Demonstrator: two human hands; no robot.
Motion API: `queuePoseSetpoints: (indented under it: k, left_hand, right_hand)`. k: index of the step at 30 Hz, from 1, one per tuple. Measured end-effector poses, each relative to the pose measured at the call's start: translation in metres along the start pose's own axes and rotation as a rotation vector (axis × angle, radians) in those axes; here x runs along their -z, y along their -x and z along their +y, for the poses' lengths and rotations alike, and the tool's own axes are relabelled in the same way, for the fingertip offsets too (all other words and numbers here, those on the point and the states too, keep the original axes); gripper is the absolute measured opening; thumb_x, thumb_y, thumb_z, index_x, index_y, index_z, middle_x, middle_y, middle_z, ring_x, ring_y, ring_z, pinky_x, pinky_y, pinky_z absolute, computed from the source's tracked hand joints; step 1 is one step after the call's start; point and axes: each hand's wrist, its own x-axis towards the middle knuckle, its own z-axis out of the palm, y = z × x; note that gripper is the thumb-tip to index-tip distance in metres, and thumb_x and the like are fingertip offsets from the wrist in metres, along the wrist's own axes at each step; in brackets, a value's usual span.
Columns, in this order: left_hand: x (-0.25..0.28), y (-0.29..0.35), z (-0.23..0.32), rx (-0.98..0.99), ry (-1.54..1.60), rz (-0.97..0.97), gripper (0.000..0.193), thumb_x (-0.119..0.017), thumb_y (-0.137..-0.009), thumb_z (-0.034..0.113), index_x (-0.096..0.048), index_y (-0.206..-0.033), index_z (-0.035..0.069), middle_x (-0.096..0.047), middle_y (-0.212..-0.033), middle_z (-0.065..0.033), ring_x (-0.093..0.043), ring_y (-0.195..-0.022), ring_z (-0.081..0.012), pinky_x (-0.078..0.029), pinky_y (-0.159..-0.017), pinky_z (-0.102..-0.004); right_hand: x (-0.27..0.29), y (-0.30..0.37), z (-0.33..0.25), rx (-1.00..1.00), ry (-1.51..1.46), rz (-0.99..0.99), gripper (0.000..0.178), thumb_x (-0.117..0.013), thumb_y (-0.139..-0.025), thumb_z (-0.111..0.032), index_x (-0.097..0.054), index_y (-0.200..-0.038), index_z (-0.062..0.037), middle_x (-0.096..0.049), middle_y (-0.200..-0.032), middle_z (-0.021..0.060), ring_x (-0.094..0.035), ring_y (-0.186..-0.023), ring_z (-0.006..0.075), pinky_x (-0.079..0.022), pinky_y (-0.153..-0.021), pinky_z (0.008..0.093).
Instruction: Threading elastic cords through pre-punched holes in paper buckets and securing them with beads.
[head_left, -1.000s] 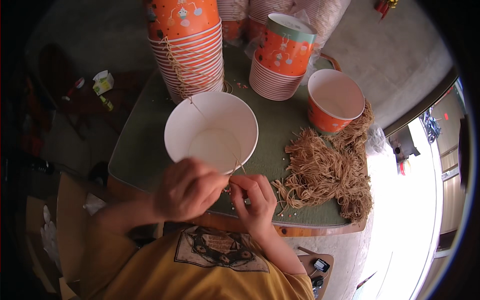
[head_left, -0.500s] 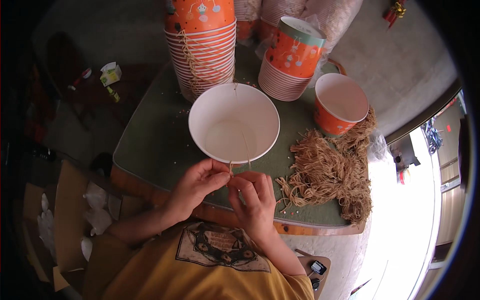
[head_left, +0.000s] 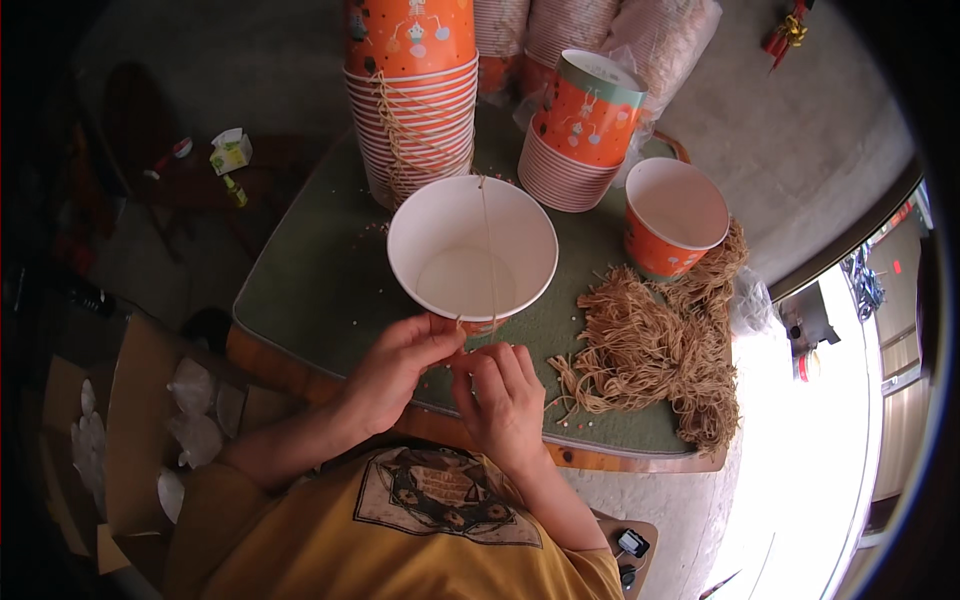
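A paper bucket [head_left: 425,285], white inside with an orange outer wall, stands at the near side of the green-topped table. A thin tan string [head_left: 489,235] runs across its mouth from the far rim to the near rim. My left hand [head_left: 395,370] is closed at the near rim, its thumb and fingers pinching the string against the bucket's outside. Just right of it and slightly lower, my right hand [head_left: 500,400] is closed with thumb and index fingertips together at the string's end. The fingers partly hide that end, so any knot cannot be made out.
A pile of tan strings [head_left: 650,350] lies at the right, beside another bucket [head_left: 680,205]. Behind stand a tall bucket stack [head_left: 415,125] draped with strings, an upturned stack [head_left: 575,150] and plastic-wrapped stacks [head_left: 570,40]. An opened cardboard box [head_left: 150,420] sits at lower left.
The string across the bucket's mouth has gone from slack to straighter. My right hand has shifted slightly down from the rim. The whole view has moved a little.
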Motion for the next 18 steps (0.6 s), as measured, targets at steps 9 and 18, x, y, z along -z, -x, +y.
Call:
queuePoseSetpoints:
  k: [9, 18]
  left_hand:
    - [0.010, -0.007, 0.004, 0.054, 0.092, -0.069, 0.013, -0.058, -0.095, 0.018, -0.064, -0.097, 0.006, -0.063, -0.089, -0.0018, -0.060, -0.087, -0.0109, -0.046, -0.082, -0.0284]
    - [0.007, -0.007, 0.009, 0.035, 0.074, -0.018, 0.012, -0.059, -0.094, 0.014, -0.063, -0.100, 0.005, -0.063, -0.092, -0.0018, -0.060, -0.087, -0.0114, -0.047, -0.082, -0.0280]
  right_hand:
    - [0.002, 0.001, 0.006, 0.056, -0.029, -0.004, 0.025, -0.070, -0.068, 0.003, -0.059, -0.089, -0.0066, -0.057, -0.084, 0.0067, -0.054, -0.071, 0.0262, -0.046, -0.062, 0.0358]
    - [0.001, 0.001, 0.007, 0.079, -0.042, -0.050, 0.022, -0.069, -0.069, 0.003, -0.059, -0.087, -0.0062, -0.057, -0.084, 0.0064, -0.053, -0.070, 0.0267, -0.046, -0.060, 0.0360]
